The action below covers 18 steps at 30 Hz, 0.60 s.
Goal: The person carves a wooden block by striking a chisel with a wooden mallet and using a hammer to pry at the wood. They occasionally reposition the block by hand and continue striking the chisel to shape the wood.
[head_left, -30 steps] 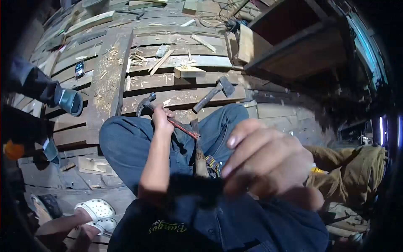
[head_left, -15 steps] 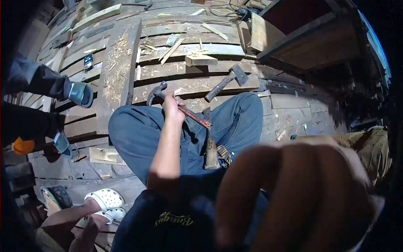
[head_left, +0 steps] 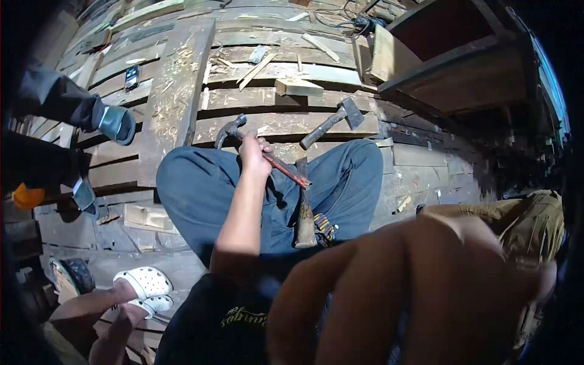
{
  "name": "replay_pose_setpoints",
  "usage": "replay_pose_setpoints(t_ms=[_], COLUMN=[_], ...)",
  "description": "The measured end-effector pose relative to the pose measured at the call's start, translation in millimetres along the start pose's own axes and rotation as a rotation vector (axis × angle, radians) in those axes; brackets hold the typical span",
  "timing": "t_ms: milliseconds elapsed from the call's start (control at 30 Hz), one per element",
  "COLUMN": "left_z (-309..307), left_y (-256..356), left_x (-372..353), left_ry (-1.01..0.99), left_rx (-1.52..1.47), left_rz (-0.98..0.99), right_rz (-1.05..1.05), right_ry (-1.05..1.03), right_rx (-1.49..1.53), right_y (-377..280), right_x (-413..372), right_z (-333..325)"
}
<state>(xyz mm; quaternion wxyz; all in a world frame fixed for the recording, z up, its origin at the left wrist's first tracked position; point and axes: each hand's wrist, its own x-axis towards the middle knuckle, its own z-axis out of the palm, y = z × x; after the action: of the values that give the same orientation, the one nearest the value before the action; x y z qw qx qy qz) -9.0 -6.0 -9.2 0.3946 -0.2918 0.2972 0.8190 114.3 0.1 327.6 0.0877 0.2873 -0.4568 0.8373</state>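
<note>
My left hand [head_left: 254, 152] is closed around the red handle of a claw hammer [head_left: 286, 168], whose metal head points up and left. The handle's lower end overlaps a wooden-handled chisel [head_left: 305, 226] lying in my lap. Beside the chisel is a small striped bundle [head_left: 324, 228], its details unclear. Very close to the camera, my right hand [head_left: 401, 292] is large and blurred, its fingers loosely bent and somewhat apart, with nothing visible in them. A hatchet [head_left: 334, 123] lies on the planks beyond my knees.
Wood shavings cover a long board [head_left: 176, 91]. A wood block [head_left: 298, 87] and a phone [head_left: 131, 77] rest on the slatted floor. A wooden cabinet [head_left: 462, 88] stands upper right. Other people's feet, one in a white clog [head_left: 145, 284], are at left; a brown-clothed leg [head_left: 529, 225] is at right.
My right hand has moved left and slightly down, its fingers spreading a little. The camera view has shifted slightly. My left hand still holds the hammer.
</note>
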Motion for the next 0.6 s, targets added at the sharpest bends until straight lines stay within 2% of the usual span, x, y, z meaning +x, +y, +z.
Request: replay_pose_setpoints(t_ms=[67, 100, 133, 167, 200, 267, 333, 400, 433, 467, 533, 567, 600], left_z=[-1, 0, 3, -1, 3, 8, 7, 3, 6, 9, 7, 8, 8], left_y=[-1, -1, 0, -2, -1, 0, 0, -1, 1, 1, 0, 0, 0], left_x=[1, -4, -5, 1, -4, -8, -8, -6, -9, -12, -11, -12, -13], left_ry=[0.026, 0.032, 0.03, 0.025, 0.052, 0.1, 0.067, 0.035, 0.054, 0.076, 0.06, 0.066, 0.07], left_rx=[-0.009, 0.004, 0.012, 0.031, 0.018, -0.002, 0.0, 0.002, 0.003, 0.005, 0.006, 0.001, -0.002], left_rz=[0.014, 0.037, 0.063, 0.069, 0.056, 0.066, 0.064, 0.048, 0.047, 0.044, 0.056, 0.054, 0.056], right_rz=[-0.163, -0.206, -0.112, -0.04, 0.165, 0.583, 0.958, 1.019, 1.033, 1.03, 0.967, 0.972, 0.966], right_ry=[0.14, 0.23, 0.466, 0.406, 0.388, -0.058, -0.35, -0.396, -0.314, -0.318, -0.401, -0.484, -0.481], right_rx=[0.396, 0.45, -0.021, -0.392, -0.655, -1.131, -1.228, -1.319, -1.245, -1.248, -1.459, -1.455, -1.457], right_y=[5, 12, 12, 24, 30, 44, 59, 72, 72, 73, 76, 77, 79], right_x=[-11, -21, -35, -63, -87, -123, -172, -218, -220, -220, -218, -212, -208], right_z=[-17, -26, -34, -58, -67, -88, -97, -99, -96, -97, -97, -99, -102])
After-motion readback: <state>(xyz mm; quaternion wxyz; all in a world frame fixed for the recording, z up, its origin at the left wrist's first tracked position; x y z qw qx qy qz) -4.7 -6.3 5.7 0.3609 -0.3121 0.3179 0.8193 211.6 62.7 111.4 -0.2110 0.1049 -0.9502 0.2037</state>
